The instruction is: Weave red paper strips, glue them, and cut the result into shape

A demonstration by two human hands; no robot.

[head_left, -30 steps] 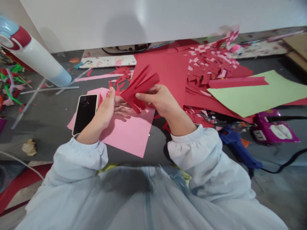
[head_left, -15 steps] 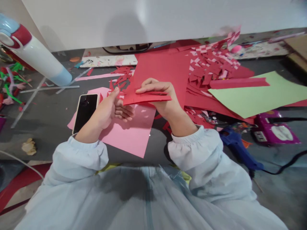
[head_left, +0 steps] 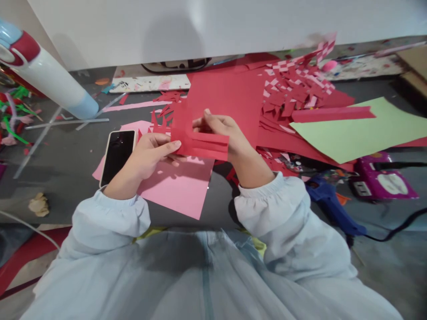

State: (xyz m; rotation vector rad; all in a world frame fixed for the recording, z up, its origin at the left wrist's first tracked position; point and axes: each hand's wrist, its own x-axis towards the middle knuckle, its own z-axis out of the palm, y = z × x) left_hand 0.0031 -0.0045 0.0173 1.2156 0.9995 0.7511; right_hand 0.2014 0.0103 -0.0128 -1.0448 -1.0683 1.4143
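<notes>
A: Delta vs half a second ago?
B: Left hand (head_left: 148, 153) was open beside the slit red paper (head_left: 203, 148); now its thumb clamps the paper's left end, fingers below. Right hand (head_left: 233, 140) was pinching it; now that thumb sticks up off it. Other fingers partly hidden behind the strips, can't tell if they grip.
A: Paper's where?
B: Held over the far part of the pink sheet (head_left: 180, 191), some strips splayed toward the right hand.
A: Obstructions?
B: Phone (head_left: 118, 155) overlaps the pink sheet's left edge, by the left wrist. Red scraps (head_left: 164, 116) clutter its far side. Large red sheet (head_left: 227, 93) beyond it.
A: Further out?
B: Right of the pink sheet: green sheet (head_left: 347, 138), blue glue gun (head_left: 335, 208), purple box (head_left: 383, 180). Left and beyond: white bottle (head_left: 60, 80).
</notes>
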